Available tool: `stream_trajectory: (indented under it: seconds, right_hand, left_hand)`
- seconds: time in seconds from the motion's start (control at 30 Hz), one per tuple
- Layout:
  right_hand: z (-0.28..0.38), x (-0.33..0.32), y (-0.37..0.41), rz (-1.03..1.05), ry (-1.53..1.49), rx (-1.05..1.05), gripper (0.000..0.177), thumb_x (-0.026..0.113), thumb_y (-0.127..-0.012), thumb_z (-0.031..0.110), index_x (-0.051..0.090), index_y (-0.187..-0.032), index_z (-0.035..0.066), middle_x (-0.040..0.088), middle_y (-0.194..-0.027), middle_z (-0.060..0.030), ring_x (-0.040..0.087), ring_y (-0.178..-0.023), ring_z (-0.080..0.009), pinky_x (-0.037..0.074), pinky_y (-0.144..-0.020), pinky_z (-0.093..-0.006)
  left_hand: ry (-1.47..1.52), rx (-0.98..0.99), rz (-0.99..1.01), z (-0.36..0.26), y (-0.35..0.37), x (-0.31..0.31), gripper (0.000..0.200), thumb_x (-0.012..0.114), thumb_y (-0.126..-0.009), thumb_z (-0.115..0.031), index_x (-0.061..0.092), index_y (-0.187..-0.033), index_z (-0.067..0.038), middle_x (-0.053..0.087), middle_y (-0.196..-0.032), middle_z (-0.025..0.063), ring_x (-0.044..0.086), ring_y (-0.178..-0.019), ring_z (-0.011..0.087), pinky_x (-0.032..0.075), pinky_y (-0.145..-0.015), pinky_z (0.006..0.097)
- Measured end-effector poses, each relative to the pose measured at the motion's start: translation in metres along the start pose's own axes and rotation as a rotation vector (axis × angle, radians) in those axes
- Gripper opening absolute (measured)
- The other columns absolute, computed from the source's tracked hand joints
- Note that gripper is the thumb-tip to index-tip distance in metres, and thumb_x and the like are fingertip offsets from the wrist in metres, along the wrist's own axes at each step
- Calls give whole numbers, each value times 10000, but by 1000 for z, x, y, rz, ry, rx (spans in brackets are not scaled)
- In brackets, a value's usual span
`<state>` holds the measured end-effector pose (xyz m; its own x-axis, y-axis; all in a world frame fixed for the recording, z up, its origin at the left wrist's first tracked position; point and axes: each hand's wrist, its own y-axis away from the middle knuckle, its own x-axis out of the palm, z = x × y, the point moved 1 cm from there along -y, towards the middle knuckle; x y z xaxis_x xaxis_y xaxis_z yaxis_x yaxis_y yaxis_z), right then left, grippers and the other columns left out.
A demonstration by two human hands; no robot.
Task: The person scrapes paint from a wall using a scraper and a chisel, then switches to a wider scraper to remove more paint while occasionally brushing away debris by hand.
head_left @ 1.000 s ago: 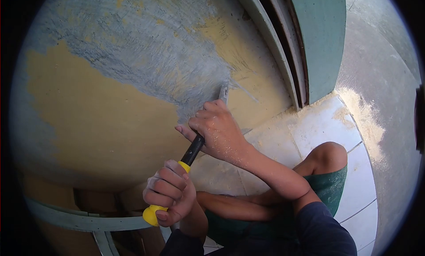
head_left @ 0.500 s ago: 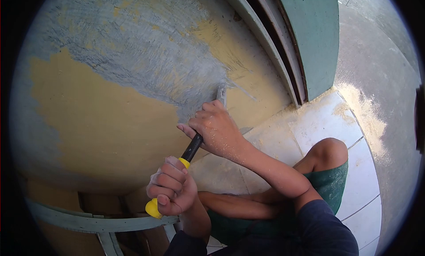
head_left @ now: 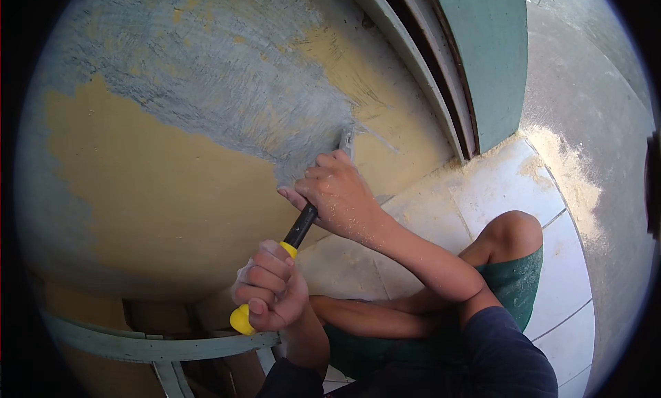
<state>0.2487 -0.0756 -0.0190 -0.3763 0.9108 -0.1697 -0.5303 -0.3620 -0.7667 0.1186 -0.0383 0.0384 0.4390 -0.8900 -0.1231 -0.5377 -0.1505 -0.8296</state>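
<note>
Yellow-painted wood fills the upper left of the frame, a panel [head_left: 172, 184] whose coat is scraped away to grey across the top. Green trim [head_left: 482, 60] runs down the upper right, and sawdust [head_left: 571, 184] lies on the pale floor at right. At centre, the scraper [head_left: 303, 226] slants up to the panel, its blade tip touching the grey edge. The right hand [head_left: 337, 198] is closed over its black shaft near the blade. Lower down, the left hand [head_left: 272, 291] is wrapped tightly around its yellow grip.
</note>
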Motion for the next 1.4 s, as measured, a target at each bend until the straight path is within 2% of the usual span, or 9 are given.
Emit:
stream_trajectory:
  seconds: [0.2,0.27,0.47,0.57,0.67,1.03,1.13,1.2,1.4]
  right_hand:
    - [2,0,1,-15,5,-25,331,636,-879,276,610,-601,99,538,-589,-41,500,-699,-223,368,-706,-356]
    - [-8,-1,-1,126,122,62,322,605,-890,305,663,-650,99,601,-655,-49,529,-757,-225,368,-749,-357]
    - [-4,-4,0,26,24,-7,328,605,-889,300,662,-641,92,600,-653,-55,526,-755,-232,370,-749,-358]
    - [-11,-5,-1,83,90,62,339,602,-893,299,661,-628,97,591,-639,-53,522,-742,-230,370,-741,-360]
    - [-4,-4,3,18,66,26,357,593,-902,301,657,-615,100,591,-631,-54,520,-727,-228,369,-737,-361]
    - [-13,-5,4,67,81,39,360,582,-906,313,668,-630,100,618,-655,-49,522,-748,-219,371,-735,-361]
    - [-10,-3,4,85,117,55,349,586,-902,321,677,-647,101,623,-663,-47,523,-763,-219,373,-742,-362]
    - [-10,-5,4,72,143,64,343,588,-900,323,681,-654,103,625,-666,-45,522,-769,-219,375,-746,-364]
    - [-10,-8,2,111,91,82,338,587,-901,311,682,-656,97,624,-665,-51,530,-769,-224,379,-758,-370]
  left_hand:
    - [-20,33,-30,-8,2,3,322,444,-888,-246,294,-616,-165,324,-515,-18,325,-553,114,325,-663,320]
    - [-8,-18,-49,-2,2,-1,322,443,-890,-244,294,-616,-165,323,-517,-20,328,-560,115,325,-668,322]
    - [35,-5,-13,2,4,0,320,443,-891,-240,295,-618,-163,329,-525,-22,336,-579,122,324,-687,327]
    - [20,-25,-22,5,2,0,317,442,-890,-240,298,-619,-164,329,-526,-21,339,-582,125,323,-692,328]
    - [48,-26,-32,2,3,3,313,440,-890,-237,298,-620,-166,329,-526,-20,340,-583,125,321,-692,328]
    - [-16,-5,-15,3,4,7,320,434,-898,-237,283,-624,-168,320,-528,-19,332,-578,120,321,-694,326]
    - [59,-32,-176,10,4,3,312,480,-871,-224,333,-609,-142,367,-511,-10,354,-511,129,352,-615,336]
    - [54,-22,-39,4,5,4,321,438,-898,-235,283,-625,-169,329,-531,-22,334,-585,118,321,-690,319]
    - [38,-46,-58,9,5,6,316,432,-899,-233,289,-624,-170,332,-530,-24,337,-586,118,315,-683,314]
